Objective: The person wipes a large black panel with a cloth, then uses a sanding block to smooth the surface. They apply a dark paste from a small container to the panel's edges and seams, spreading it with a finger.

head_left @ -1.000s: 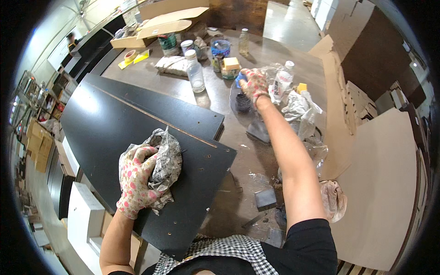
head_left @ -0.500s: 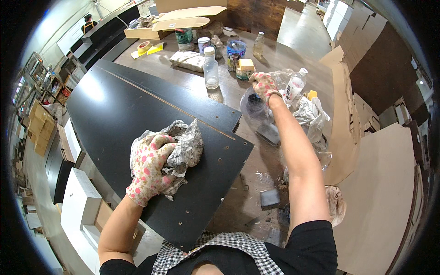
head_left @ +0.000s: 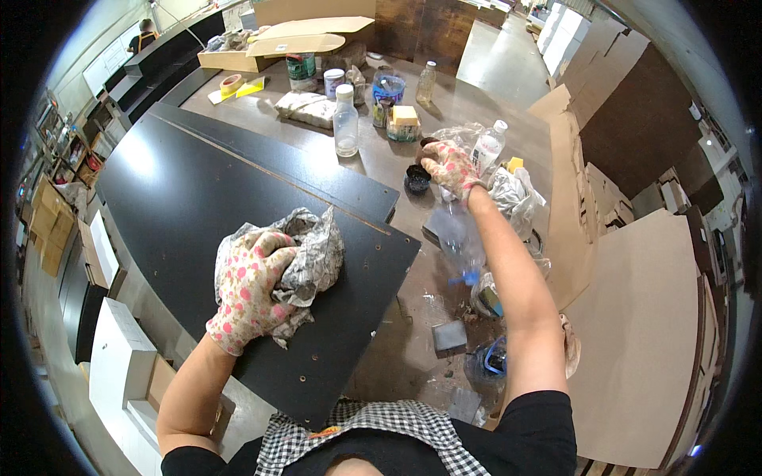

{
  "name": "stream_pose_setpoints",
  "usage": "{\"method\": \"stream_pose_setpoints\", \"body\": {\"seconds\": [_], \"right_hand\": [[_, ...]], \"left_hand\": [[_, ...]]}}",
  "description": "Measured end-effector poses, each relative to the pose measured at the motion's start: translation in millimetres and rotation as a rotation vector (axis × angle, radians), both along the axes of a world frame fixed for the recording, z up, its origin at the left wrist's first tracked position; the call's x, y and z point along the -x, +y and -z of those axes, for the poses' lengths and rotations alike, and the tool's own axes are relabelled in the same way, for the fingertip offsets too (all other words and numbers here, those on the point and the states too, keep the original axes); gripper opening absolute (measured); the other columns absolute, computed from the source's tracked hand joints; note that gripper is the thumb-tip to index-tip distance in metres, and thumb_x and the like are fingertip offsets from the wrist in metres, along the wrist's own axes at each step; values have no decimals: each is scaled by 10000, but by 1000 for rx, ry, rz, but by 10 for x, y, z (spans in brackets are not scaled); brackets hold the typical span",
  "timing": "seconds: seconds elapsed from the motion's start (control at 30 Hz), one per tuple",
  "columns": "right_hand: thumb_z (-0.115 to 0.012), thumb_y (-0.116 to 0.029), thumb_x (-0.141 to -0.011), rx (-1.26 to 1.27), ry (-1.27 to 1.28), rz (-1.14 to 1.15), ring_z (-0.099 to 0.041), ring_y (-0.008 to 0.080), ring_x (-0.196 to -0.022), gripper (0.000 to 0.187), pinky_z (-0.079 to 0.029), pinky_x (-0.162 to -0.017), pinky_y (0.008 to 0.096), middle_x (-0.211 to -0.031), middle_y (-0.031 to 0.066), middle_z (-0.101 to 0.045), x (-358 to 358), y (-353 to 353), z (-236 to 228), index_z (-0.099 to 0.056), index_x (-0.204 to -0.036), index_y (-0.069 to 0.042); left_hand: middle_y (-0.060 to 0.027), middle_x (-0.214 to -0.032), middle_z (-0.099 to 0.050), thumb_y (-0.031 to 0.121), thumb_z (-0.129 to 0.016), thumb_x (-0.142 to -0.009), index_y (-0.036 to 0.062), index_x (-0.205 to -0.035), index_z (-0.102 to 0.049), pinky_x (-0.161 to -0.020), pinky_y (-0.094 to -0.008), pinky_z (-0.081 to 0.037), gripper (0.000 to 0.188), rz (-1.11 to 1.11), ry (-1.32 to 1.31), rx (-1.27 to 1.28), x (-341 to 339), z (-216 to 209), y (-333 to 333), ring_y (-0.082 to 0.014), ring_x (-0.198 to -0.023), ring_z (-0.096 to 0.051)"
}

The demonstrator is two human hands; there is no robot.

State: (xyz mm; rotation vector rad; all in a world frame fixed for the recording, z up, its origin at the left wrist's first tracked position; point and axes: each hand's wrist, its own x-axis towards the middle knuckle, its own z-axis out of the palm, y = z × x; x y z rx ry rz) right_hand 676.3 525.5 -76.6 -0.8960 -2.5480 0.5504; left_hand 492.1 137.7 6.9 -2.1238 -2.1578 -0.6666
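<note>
My left hand (head_left: 252, 289), in a floral glove, is closed on a crumpled grey-white rag (head_left: 319, 258), resting on a large black panel (head_left: 182, 198). My right hand (head_left: 451, 168), also gloved, is over the table with its fingers curled. A dark brown edge (head_left: 429, 143) shows at its fingertips; what it belongs to is hidden. Just below those fingers stands a small round black pot (head_left: 417, 179) with dark, glossy contents. Between my right forearm and the panel, a clear plastic bottle piece (head_left: 460, 238) lies tilted, blurred, its blue end toward me.
A clear bottle with a white cap (head_left: 346, 123), a tin with a yellow sponge (head_left: 404, 119) and several cans stand farther back. A labelled bottle (head_left: 488, 147) and crumpled plastic (head_left: 516, 190) lie right of my hand. A grey block (head_left: 449, 337) sits near the panel's edge.
The clear bottle piece has come away from around the black pot and moved toward me, leaving the pot uncovered. My right hand has moved slightly; my left still holds the rag.
</note>
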Motion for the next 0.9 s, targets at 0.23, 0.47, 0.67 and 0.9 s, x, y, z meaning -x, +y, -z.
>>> {"method": "stream_pose_setpoints", "body": {"seconds": [0.23,0.47,0.67,0.9], "right_hand": [[-698,-288,-825,127,-127,142,-622,341,-1166,366,-502,-977,435,-1200,168,-671,273,357,467,-711,-1147,-114],[-636,-134,-828,-119,-581,161,-701,315,-1047,253,-582,-875,421,-1120,143,-722,489,319,907,-763,-1040,-81],[-572,-165,-838,-207,-487,176,-712,318,-1007,261,-590,-829,434,-1072,151,-727,397,390,878,-755,-1008,-91],[-639,-208,-854,-321,-268,25,-675,350,-968,239,-550,-850,455,-1017,169,-678,-65,-128,-361,-662,-1041,-60]], "left_hand": [[-112,-1173,-610,336,-787,-598,65,-1087,-687,-1003,-474,-404,567,44,-5,-46,32,-25,25,-346,-1155,-560],[-103,-1153,-626,256,-819,-559,52,-1038,-691,-980,-476,-416,537,-19,5,-77,28,24,58,-346,-1133,-563],[-128,-1179,-620,254,-801,-535,65,-1156,-655,-1009,-487,-400,665,-44,49,-76,3,56,52,-364,-1157,-551],[-134,-1290,-596,297,-841,-613,70,-1248,-620,-1075,-490,-355,710,-34,48,8,10,-43,20,-356,-1249,-515]]}}
